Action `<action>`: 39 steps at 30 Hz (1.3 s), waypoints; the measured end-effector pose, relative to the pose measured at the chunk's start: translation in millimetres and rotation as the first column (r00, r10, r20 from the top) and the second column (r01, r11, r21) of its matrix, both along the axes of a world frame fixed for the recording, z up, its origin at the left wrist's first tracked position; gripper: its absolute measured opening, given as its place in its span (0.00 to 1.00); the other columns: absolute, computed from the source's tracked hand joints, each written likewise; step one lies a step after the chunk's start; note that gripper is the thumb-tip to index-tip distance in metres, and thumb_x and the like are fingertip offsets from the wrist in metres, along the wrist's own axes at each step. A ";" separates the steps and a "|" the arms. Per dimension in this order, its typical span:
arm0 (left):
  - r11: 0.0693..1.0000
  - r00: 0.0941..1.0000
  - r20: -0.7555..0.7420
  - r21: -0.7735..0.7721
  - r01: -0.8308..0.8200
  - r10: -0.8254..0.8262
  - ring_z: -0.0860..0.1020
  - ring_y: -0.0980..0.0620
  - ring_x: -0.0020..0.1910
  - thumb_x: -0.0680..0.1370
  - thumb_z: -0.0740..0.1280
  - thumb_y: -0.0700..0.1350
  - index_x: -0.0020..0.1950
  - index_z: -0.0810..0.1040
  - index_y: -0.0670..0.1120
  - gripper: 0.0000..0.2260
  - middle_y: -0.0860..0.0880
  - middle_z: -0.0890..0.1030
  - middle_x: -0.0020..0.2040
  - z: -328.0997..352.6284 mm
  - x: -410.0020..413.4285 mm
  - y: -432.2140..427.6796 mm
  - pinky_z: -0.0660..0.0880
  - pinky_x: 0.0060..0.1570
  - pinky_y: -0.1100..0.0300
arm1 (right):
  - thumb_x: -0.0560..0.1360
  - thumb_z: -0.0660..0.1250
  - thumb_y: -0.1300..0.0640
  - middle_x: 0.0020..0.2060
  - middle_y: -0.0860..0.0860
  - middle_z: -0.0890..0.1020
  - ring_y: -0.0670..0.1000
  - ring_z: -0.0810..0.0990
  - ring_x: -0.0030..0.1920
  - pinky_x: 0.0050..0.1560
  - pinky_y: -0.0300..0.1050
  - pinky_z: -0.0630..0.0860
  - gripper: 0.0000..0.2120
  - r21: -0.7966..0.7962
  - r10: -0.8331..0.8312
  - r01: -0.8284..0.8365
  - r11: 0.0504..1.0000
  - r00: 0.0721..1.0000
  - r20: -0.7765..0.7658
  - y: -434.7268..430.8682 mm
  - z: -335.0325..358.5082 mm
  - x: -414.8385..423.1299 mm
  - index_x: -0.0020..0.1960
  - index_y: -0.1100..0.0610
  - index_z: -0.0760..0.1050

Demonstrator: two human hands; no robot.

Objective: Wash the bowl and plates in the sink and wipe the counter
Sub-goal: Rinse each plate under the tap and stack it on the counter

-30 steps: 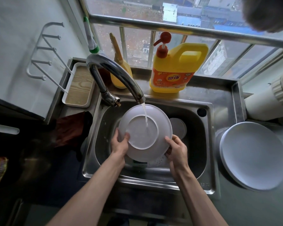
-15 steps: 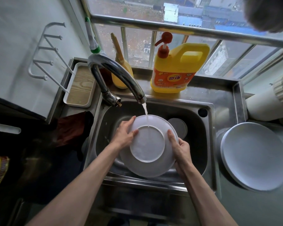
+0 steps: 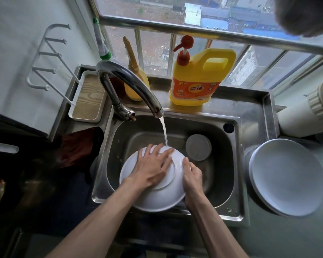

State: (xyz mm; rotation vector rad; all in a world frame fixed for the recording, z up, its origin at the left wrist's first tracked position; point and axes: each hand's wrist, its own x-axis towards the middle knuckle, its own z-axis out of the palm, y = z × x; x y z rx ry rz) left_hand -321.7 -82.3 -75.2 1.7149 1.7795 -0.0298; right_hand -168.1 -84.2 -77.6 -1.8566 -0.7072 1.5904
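White plastic fills the centre of my view: an upturned plate (image 3: 153, 194) held low in the sink (image 3: 229, 185), base side up. My left hand (image 3: 151, 167) lies flat across that base with the fingers (image 3: 167, 152) spread wide and straight, gripping nothing, just pressed on the surface. My right hand (image 3: 192, 176) sits at the plate's right rim, fingers curled around the edge and holding it; the fingertips go under the rim, so I cannot see how far they wrap. Water (image 3: 164, 130) falls in a thin stream from the tap (image 3: 131, 84) and lands at the far edge of the plate, just beside my left fingertips.

Beyond the plate, toward the right of the basin, a small round dish (image 3: 198, 147) lies in the sink; I cannot tell whether it is a bowl or a lid. On the counter (image 3: 287, 237) at the right of the frame a stack of large white plates (image 3: 285, 175) rests, its lower layers mostly hidden by the top one. Behind the sink, centre top, stands a yellow soap bottle (image 3: 199, 79) with a red pump. At the left edge of the sink a dark reddish cloth (image 3: 76, 146) hangs in shadow, hard to make out. A white tray (image 3: 88, 97) with a wooden floor sits at upper left. Both forearms are cut off by the bottom of the frame.
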 end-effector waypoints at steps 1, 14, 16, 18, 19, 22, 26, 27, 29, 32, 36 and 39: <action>1.000 1.000 -0.005 0.021 0.020 -0.019 0.49 0.47 0.82 0.85 0.45 0.61 0.81 0.55 0.65 0.23 0.53 0.55 0.83 0.2 4.3 0.5 0.45 0.78 0.36 | 0.85 0.62 0.46 0.43 0.59 0.87 0.57 0.85 0.44 0.51 0.59 0.83 0.20 0.004 -0.014 0.014 1.000 1.000 -0.002 -1.6 -0.5 -1.5 0.48 0.59 0.83; 0.892 0.905 -0.020 0.181 -0.415 0.425 0.76 0.42 0.62 0.84 0.46 0.63 0.70 0.74 0.55 0.25 0.45 0.79 0.64 4.1 6.1 20.4 0.71 0.60 0.44 | 0.85 0.61 0.43 0.36 0.62 0.83 0.51 0.78 0.36 0.39 0.50 0.76 0.25 0.244 -0.079 0.067 0.968 0.996 0.043 -8.9 13.4 2.9 0.45 0.63 0.81; 0.858 0.864 -0.007 0.120 -0.499 0.503 0.79 0.40 0.56 0.83 0.47 0.67 0.66 0.77 0.51 0.28 0.43 0.81 0.59 4.7 -6.8 19.6 0.74 0.55 0.46 | 0.85 0.60 0.44 0.37 0.58 0.85 0.53 0.81 0.38 0.40 0.52 0.79 0.22 0.234 -0.121 0.111 0.966 0.992 0.031 -6.8 16.4 9.7 0.46 0.59 0.83; 0.793 0.791 0.057 -0.020 -0.609 0.609 0.80 0.41 0.51 0.80 0.50 0.72 0.58 0.79 0.47 0.33 0.44 0.82 0.53 1.1 -19.0 17.5 0.76 0.51 0.48 | 0.85 0.60 0.43 0.40 0.57 0.86 0.56 0.84 0.40 0.43 0.55 0.82 0.21 0.232 -0.135 0.129 0.964 0.991 0.011 -2.8 20.3 15.1 0.47 0.55 0.84; 0.733 0.715 0.165 -0.097 -0.674 0.679 0.81 0.43 0.50 0.78 0.55 0.73 0.55 0.80 0.46 0.33 0.45 0.83 0.51 1.2 -21.5 17.3 0.77 0.50 0.48 | 0.85 0.60 0.43 0.41 0.57 0.87 0.57 0.84 0.41 0.44 0.56 0.83 0.20 0.237 -0.134 0.128 0.963 0.991 0.009 0.4 22.7 16.2 0.48 0.55 0.84; 0.470 0.309 0.462 -0.287 -0.835 0.831 0.83 0.46 0.50 0.73 0.74 0.66 0.55 0.82 0.45 0.25 0.48 0.84 0.50 4.9 -22.4 11.4 0.80 0.48 0.50 | 0.86 0.60 0.45 0.43 0.58 0.87 0.54 0.84 0.41 0.44 0.54 0.83 0.19 0.224 -0.154 0.156 0.962 0.988 -0.029 6.1 27.8 16.1 0.50 0.56 0.84; 0.272 -0.123 0.475 -0.676 -0.685 0.871 0.85 0.41 0.49 0.75 0.76 0.53 0.62 0.80 0.43 0.21 0.42 0.87 0.52 3.1 -22.9 -5.4 0.82 0.41 0.51 | 0.86 0.60 0.46 0.42 0.57 0.87 0.52 0.84 0.40 0.42 0.49 0.84 0.19 0.180 -0.222 0.225 0.958 0.974 -0.035 8.0 24.1 18.3 0.53 0.58 0.83; 0.300 -0.160 0.497 -0.717 -0.630 0.853 0.85 0.41 0.50 0.77 0.74 0.51 0.64 0.80 0.41 0.20 0.41 0.86 0.54 1.4 -26.8 -10.3 0.83 0.41 0.50 | 0.86 0.60 0.46 0.42 0.56 0.86 0.51 0.84 0.39 0.41 0.48 0.84 0.19 0.169 -0.227 0.229 0.959 0.973 -0.029 7.4 21.1 19.7 0.53 0.58 0.83; 0.384 -0.234 0.555 -0.768 -0.513 0.798 0.85 0.42 0.52 0.81 0.68 0.45 0.70 0.77 0.41 0.18 0.39 0.85 0.59 3.4 -34.5 -20.6 0.85 0.46 0.49 | 0.86 0.60 0.45 0.41 0.55 0.86 0.51 0.83 0.39 0.40 0.46 0.83 0.19 0.140 -0.239 0.237 0.961 0.971 -0.004 6.9 14.3 24.0 0.52 0.57 0.83; 0.523 -0.316 0.632 -0.770 -0.366 0.708 0.82 0.39 0.60 0.81 0.67 0.38 0.73 0.75 0.46 0.21 0.39 0.81 0.65 7.5 -41.7 -34.1 0.84 0.54 0.46 | 0.86 0.59 0.45 0.40 0.56 0.85 0.53 0.82 0.40 0.43 0.49 0.81 0.20 0.084 -0.263 0.261 0.962 0.965 0.013 5.6 7.3 26.2 0.48 0.58 0.82; 0.383 -0.386 0.544 -0.822 -0.421 0.745 0.81 0.37 0.63 0.77 0.72 0.43 0.73 0.76 0.46 0.23 0.39 0.82 0.64 9.6 -11.9 -39.3 0.82 0.55 0.40 | 0.86 0.59 0.47 0.42 0.55 0.85 0.54 0.82 0.43 0.49 0.52 0.81 0.18 0.066 -0.388 0.388 0.919 0.921 -0.018 4.8 4.7 11.2 0.48 0.56 0.81; 0.256 -0.504 0.478 -0.857 -0.448 0.719 0.82 0.41 0.62 0.77 0.72 0.47 0.69 0.79 0.44 0.20 0.41 0.84 0.61 15.0 20.3 -40.8 0.79 0.61 0.42 | 0.86 0.59 0.48 0.43 0.57 0.82 0.54 0.79 0.42 0.46 0.52 0.79 0.18 0.078 -0.400 0.402 0.912 0.915 -0.046 5.9 3.5 -4.1 0.46 0.59 0.76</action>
